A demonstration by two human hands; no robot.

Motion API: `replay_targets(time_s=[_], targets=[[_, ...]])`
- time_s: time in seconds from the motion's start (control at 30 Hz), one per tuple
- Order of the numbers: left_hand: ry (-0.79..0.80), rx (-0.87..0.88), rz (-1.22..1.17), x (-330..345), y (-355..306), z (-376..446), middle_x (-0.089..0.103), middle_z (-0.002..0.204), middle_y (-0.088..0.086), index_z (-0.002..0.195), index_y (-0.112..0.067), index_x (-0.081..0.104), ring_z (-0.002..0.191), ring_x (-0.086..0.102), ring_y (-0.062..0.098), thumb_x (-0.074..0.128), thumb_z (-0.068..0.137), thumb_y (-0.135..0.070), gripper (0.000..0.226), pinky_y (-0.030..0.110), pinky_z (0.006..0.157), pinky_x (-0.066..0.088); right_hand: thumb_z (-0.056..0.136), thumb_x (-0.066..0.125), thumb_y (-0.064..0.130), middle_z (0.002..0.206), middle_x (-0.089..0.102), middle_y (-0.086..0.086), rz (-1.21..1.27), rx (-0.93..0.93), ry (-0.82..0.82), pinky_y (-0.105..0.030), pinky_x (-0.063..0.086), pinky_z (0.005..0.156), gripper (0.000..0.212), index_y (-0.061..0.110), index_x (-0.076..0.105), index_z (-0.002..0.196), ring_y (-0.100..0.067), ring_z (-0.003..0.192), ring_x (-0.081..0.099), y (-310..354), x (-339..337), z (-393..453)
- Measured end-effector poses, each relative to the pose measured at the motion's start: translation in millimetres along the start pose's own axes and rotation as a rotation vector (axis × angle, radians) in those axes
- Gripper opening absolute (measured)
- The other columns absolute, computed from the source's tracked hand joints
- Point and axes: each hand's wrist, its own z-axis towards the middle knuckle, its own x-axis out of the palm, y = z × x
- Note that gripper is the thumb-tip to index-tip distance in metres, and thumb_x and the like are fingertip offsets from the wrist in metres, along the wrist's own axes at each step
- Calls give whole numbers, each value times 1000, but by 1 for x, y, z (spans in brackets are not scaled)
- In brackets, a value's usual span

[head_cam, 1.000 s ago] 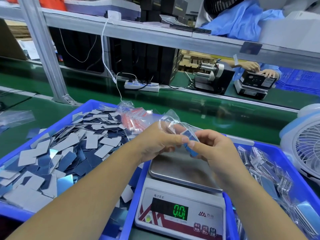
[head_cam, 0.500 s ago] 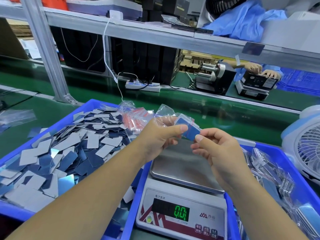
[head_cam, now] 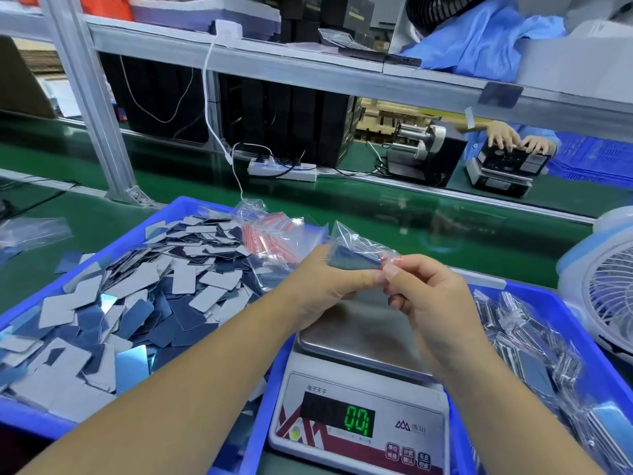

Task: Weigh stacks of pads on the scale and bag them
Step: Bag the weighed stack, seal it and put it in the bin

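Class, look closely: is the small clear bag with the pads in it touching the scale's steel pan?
Apart. The head view shows both hands holding the bag up in the air, with the bare pan below it and the display reading zero.

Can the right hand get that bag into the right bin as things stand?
Probably yes. The right hand pinches the bag at its seal end above the scale, the right bin lies open just beside it, and nothing stands between, though the left hand also grips the bag.
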Motion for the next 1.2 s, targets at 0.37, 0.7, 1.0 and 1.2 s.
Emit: replay_targets(time_s=[0.37,0.7,1.0,1.2], targets=[[24,39,163,-13,1,3,75,89,-6,97,-16,73,89,68,7,72,81,11,31,20,80,51,87,73,17,79,63,7,-604,-312,-63,-11,41,64,23,35,66,74,-6,71,56,-4,-10,3],[15,-15,98,-20,-1,5,61,74,-2,89,-15,69,73,53,19,69,90,0,15,28,72,45,87,71,11,68,66,18,-584,-228,-39,-9,41,58,24,29,66,72,2,60,54,-2,-16,7],[-88,-51,89,-26,5,11,66,72,2,77,-15,74,70,64,15,75,86,-4,14,29,73,60,88,71,11,78,70,16,-471,-172,-46,-19,45,60,33,38,53,95,0,61,54,-1,-17,7],[-86,-71,85,-28,3,12,66,75,4,81,-10,71,74,65,16,74,86,-3,9,30,75,59,87,73,15,76,72,13,-431,-112,-86,-32,39,58,37,36,44,93,-11,59,50,0,-18,9]])
